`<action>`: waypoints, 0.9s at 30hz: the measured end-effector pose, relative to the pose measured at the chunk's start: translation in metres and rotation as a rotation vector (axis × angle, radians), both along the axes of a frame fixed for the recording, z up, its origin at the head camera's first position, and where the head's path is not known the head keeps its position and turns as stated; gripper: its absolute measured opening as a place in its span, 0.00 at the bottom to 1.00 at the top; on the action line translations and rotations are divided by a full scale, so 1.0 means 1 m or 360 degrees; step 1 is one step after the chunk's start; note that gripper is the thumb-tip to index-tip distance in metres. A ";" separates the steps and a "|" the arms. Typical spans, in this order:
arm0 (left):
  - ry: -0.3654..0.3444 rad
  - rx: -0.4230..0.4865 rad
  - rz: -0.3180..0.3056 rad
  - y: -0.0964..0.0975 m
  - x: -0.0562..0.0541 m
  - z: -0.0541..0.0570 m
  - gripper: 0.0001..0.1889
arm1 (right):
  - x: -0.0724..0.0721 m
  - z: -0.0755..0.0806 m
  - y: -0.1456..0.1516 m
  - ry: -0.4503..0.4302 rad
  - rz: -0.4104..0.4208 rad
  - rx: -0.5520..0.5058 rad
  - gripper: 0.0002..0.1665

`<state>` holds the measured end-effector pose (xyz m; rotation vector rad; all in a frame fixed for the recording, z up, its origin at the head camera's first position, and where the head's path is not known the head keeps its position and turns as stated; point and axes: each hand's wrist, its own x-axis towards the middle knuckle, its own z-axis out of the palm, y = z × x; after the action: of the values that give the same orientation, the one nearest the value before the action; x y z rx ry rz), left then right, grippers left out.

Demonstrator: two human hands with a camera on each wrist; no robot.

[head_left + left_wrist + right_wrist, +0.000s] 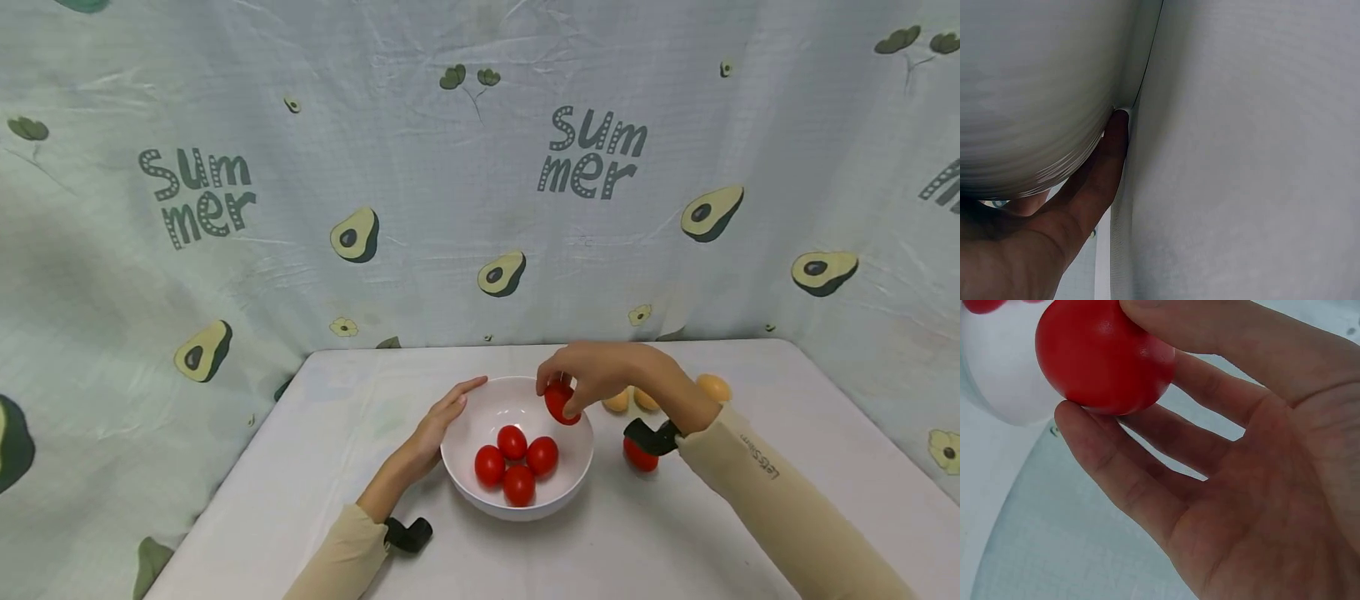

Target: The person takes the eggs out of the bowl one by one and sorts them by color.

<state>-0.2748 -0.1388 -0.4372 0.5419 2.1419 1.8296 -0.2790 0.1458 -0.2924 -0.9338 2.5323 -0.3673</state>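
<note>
My right hand (pixel 592 372) pinches a red tomato (pixel 1100 359) between thumb and fingertips, over the right part of a white bowl (pixel 468 433). Inside the bowl several red tomatoes (pixel 518 485) lie grouped toward the front. My left hand (pixel 435 425) rests against the bowl's left side, its fingers stretched out along the outer wall. From the left wrist, the left fingers (pixel 1100 175) show fairly straight against the bowl's curved wall, close over the white table surface.
To the right of the bowl another red tomato (pixel 640 455) lies on the white table (pixel 360 417), partly behind the right wrist's black strap (pixel 651 437). Beyond it sit a yellow-orange fruit (pixel 714 387) and two similar pieces, partly covered by the right arm. A printed curtain (pixel 420 167) hangs behind.
</note>
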 end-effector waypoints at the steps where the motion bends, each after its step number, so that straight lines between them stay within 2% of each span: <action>1: 0.0001 -0.0001 0.0008 -0.001 0.000 0.000 0.26 | 0.001 0.000 0.002 -0.0003 0.0006 -0.0023 0.23; 6: -0.0019 0.0009 0.0000 -0.003 0.001 -0.001 0.26 | 0.008 -0.002 0.016 -0.0014 -0.0019 -0.0132 0.23; 13: -0.0009 0.0006 -0.0008 0.001 0.002 -0.001 0.26 | 0.023 -0.007 0.041 -0.0035 -0.0218 -0.0281 0.26; 20: 0.0003 0.0001 -0.0009 0.001 0.001 -0.001 0.27 | 0.032 -0.016 0.072 0.0128 -0.0179 -0.0342 0.24; 27: 0.0004 0.0005 -0.0007 0.002 0.000 0.000 0.26 | 0.037 -0.024 0.103 0.0131 -0.0259 -0.0412 0.25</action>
<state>-0.2747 -0.1370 -0.4370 0.5496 2.1377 1.8315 -0.2422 0.2485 -0.3165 -0.8496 2.6891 -0.7347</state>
